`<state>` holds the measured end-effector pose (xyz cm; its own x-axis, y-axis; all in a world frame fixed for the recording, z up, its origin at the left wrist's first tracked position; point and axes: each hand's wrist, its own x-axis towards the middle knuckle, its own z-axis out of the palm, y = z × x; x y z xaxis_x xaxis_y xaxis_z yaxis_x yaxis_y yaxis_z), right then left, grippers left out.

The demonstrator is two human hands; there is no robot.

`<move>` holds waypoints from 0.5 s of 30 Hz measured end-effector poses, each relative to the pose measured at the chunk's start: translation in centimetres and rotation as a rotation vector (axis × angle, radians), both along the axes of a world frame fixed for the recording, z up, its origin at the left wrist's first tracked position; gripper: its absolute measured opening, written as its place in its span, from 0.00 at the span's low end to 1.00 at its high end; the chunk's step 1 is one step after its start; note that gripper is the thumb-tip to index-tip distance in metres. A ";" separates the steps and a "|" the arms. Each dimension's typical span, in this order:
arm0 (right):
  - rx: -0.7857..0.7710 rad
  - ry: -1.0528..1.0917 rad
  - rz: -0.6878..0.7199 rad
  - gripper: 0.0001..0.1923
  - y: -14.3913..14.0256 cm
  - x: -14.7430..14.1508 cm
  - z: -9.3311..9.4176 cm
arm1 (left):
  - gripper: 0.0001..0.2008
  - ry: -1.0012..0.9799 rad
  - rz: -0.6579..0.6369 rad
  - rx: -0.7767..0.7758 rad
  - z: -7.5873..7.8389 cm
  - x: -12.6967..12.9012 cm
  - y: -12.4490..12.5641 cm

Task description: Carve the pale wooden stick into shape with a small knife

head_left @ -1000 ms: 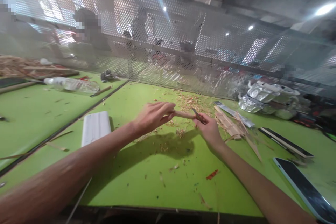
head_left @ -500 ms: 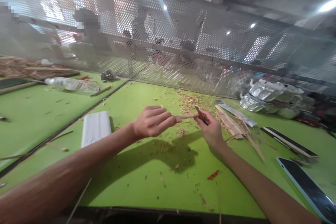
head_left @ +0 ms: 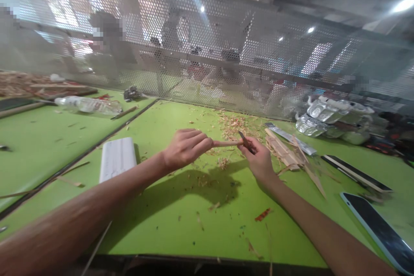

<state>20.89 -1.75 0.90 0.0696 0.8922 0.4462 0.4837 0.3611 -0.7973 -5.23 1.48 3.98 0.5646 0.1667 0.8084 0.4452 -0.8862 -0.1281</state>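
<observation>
Curling its fingers tighter now, the left hand (head_left: 186,148) likely steadies a slender pale wooden stick (head_left: 226,143) over the green table (head_left: 168,235); the right hand (head_left: 258,157) pinches a thin dark metal blade (head_left: 243,138) at the stick's right end.

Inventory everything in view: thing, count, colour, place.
Stick: one, tan, centre
Blade: one, dark, at stick's right end
Shavings: many, tan, scattered
Wood strips: several, tan, right of centre
Flat strip: one, silvery, right
Phone: one, dark, blue-edged, near right
Flat bar: one, black and cream, beyond phone
Packs: count unclear, silvery, far right
Slab: one, white, left
Bottle: one, clear, far left
Mesh screen: one, grey, background
People: several, colours blurred, behind screen
Tabletop: two sections, green, foreground
Left hand: one, bare, closed on stick
Right hand: one, bare, holding blade
</observation>
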 end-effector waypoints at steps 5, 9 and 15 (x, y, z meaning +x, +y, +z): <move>-0.029 0.010 0.021 0.18 0.0 0.1 -0.1 | 0.13 -0.091 -0.049 0.178 -0.6 0.2 0.6; -0.027 0.014 0.031 0.17 -0.1 -0.1 0.0 | 0.14 -0.106 -0.061 0.086 -0.8 0.3 0.8; 0.005 -0.003 0.017 0.17 0.1 0.2 0.1 | 0.16 -0.077 -0.064 -0.339 -0.9 0.2 1.1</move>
<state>21.10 -1.64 0.96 0.0528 0.8908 0.4513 0.4797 0.3737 -0.7939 -5.00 2.55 3.11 0.5224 0.3993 0.7534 0.3845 -0.8990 0.2098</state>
